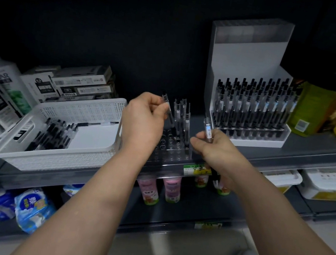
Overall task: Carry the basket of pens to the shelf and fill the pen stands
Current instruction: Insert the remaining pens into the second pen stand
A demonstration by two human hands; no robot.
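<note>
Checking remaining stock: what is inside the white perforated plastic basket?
A heap of black-and-clear pens lies at the left of the white perforated plastic basket, a single pen apart near its back wall. Its bare floor shows at right. Whatever lies beneath the heap is covered.

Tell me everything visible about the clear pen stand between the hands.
The clear stand looks like transparent plastic, a block with rows of round holes. Most holes are empty; a few pens stand at its back right, some leaning. It sits at the front edge of the shelf, between the basket and the full white stand. The left hand pinches a pen above its back; the right hand grips another at its right side.
</note>
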